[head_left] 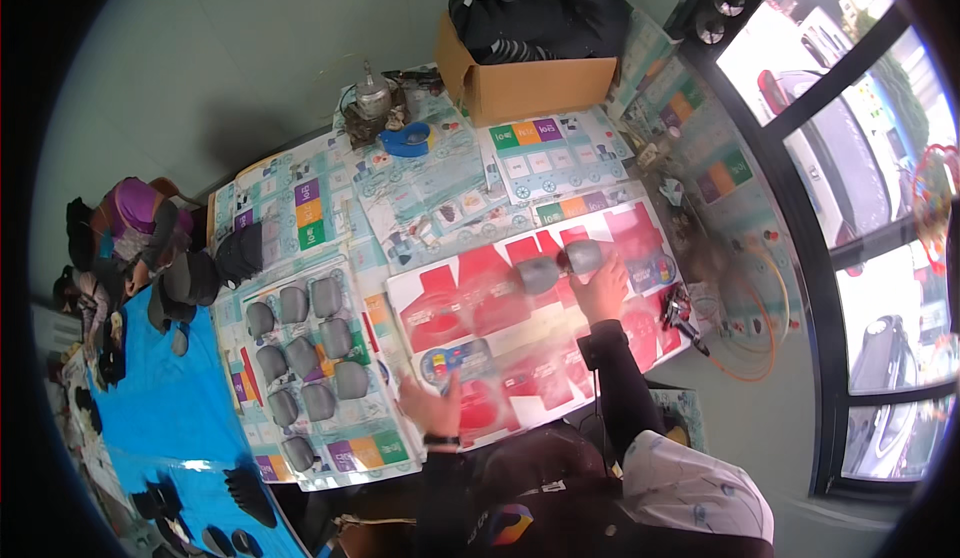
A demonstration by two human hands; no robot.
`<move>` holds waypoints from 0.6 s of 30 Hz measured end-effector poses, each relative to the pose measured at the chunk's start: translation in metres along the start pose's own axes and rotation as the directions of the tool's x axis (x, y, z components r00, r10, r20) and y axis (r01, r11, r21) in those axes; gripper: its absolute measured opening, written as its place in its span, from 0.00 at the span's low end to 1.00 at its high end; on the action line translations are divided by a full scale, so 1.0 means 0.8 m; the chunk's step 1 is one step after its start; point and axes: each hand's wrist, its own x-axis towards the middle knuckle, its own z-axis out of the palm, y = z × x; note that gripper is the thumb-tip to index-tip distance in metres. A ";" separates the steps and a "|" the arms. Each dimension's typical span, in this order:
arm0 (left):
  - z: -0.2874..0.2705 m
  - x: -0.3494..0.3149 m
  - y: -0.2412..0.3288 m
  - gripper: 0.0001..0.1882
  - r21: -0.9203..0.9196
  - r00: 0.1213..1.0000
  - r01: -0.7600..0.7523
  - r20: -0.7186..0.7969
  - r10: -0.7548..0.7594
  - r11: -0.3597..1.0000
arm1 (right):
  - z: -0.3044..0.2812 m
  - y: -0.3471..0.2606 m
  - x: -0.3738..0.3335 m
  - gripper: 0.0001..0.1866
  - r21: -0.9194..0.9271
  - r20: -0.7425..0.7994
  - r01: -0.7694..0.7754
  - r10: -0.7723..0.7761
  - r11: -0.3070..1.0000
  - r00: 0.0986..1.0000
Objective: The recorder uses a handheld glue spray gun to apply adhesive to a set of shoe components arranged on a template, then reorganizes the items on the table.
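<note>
On a red and white printed sheet [415, 303], my right hand [603, 290] reaches forward with its fingers closed on the edge of a grey rounded piece [583, 256]. Just left of that lies a second grey piece [537, 275]. Both look smooth and curved; their exact kind is unclear. My left hand [430, 410] is over the sheet's near left edge, fingers apart and nothing in it. Left of this sheet, several more grey pieces [302, 356] sit in loose rows on a printed board [375, 428].
Right of the sheet lies a spray gun [677, 306] near an orange hose [772, 343]. A cardboard box [540, 88] of black items stands at the back, near a metal pot [372, 96] and a blue ring-shaped object [405, 141]. Dark pieces lie around a blue cover [165, 388] at left.
</note>
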 end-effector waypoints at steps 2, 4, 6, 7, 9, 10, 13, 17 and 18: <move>0.069 0.011 0.080 0.61 0.007 0.993 -0.042 0.113 0.041 0.999 | 0.024 0.034 0.037 0.59 0.038 0.080 0.031 -0.034 0.999 0.996; 0.131 0.017 0.177 0.65 0.077 0.997 -0.021 0.078 0.015 0.997 | 0.047 0.041 0.063 0.62 0.014 0.130 0.038 -0.040 0.999 0.991; 0.175 0.028 0.238 0.65 0.070 0.996 0.007 0.086 -0.013 0.998 | 0.060 0.028 0.075 0.64 -0.004 0.172 0.045 -0.044 0.999 0.984; 0.194 0.033 0.252 0.67 0.145 0.988 0.069 0.129 -0.088 0.987 | 0.061 0.014 0.076 0.66 -0.052 0.274 0.032 -0.017 0.998 0.962; 0.219 0.043 0.282 0.68 0.227 0.974 0.121 0.162 -0.160 0.966 | 0.063 0.010 0.089 0.69 -0.108 0.344 0.024 0.015 0.994 0.939; 0.229 0.046 0.302 0.69 0.220 0.964 0.145 0.190 -0.188 0.965 | 0.064 0.021 0.099 0.69 -0.101 0.345 0.015 0.021 0.995 0.938; 0.251 0.050 0.345 0.70 0.205 0.932 0.197 0.264 -0.248 0.959 | 0.057 0.057 0.115 0.67 0.034 0.292 -0.078 0.064 0.996 0.954; 0.301 0.070 0.273 0.72 0.193 0.951 0.151 0.240 -0.196 0.969 | 0.001 0.065 0.090 0.63 0.316 0.153 0.036 -0.088 0.948 0.984; 0.291 0.063 0.339 0.72 0.242 0.879 0.246 0.352 -0.321 0.939 | 0.002 0.114 0.097 0.62 0.268 0.167 -0.005 -0.041 0.963 0.985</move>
